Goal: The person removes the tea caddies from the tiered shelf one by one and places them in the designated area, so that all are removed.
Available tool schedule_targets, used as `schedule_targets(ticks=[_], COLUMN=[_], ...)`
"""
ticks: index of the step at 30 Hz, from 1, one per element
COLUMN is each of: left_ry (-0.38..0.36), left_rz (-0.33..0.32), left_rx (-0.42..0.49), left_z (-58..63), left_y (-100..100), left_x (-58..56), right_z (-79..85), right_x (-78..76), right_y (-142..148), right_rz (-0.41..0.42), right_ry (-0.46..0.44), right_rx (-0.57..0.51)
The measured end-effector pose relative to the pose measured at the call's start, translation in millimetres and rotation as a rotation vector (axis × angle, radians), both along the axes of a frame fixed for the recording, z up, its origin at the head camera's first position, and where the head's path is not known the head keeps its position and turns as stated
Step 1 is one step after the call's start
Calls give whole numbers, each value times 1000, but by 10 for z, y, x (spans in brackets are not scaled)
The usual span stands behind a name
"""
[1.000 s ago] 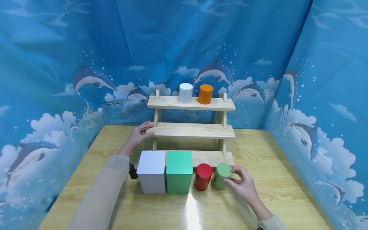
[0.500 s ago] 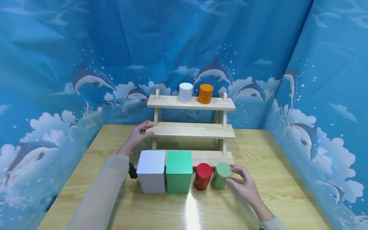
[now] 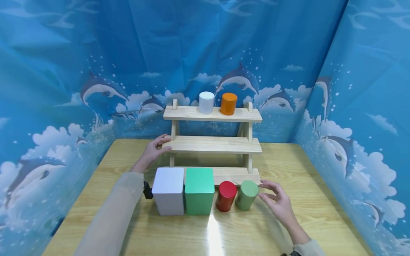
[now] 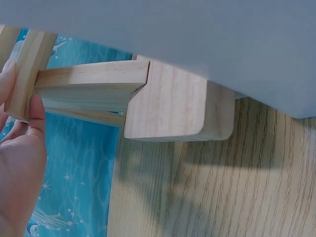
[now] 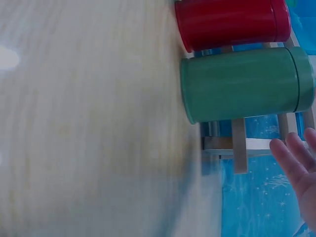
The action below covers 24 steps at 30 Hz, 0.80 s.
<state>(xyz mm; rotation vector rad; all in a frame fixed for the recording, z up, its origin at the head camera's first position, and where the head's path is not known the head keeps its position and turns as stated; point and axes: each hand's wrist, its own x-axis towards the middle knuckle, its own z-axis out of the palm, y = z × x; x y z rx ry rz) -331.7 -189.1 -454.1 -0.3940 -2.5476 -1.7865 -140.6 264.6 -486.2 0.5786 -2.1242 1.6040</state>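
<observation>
My left hand (image 3: 152,152) grips the left end of the middle board of a three-tier wooden shelf (image 3: 214,144), thumb on the front edge. In the left wrist view, thumb and fingers stand on either side of that board (image 4: 30,74). My right hand (image 3: 282,205) is just right of a light green cylindrical canister (image 3: 246,198), fingers extended and holding nothing. In the right wrist view a small gap shows between the fingertips (image 5: 277,146) and the canister. Left of it a red canister (image 3: 226,199) stands upright on the table.
A pale grey box (image 3: 169,200) and a green box (image 3: 200,200) stand side by side before the bottom tier, partly hiding it. On the top tier are a white canister (image 3: 206,103) and an orange canister (image 3: 229,104). A dolphin-print curtain (image 3: 205,42) surrounds the table (image 3: 179,238).
My right hand has let go of the light green canister and moved slightly right of it. The left hand keeps its grip on the shelf, and the canisters stay in place.
</observation>
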Motion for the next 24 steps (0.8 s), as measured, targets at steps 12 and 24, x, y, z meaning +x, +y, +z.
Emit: schedule_targets(ticks=[12, 24], left_ry=[-11, -4], left_rz=[2, 4], left_rx=[3, -4], left_z=[2, 8], left_y=[-3, -2], left_x=[1, 5], right_z=[408, 613], right_x=[-32, -180], right_y=[-98, -190], right_rz=[-70, -67], right_ry=[14, 19], right_rx=[60, 79])
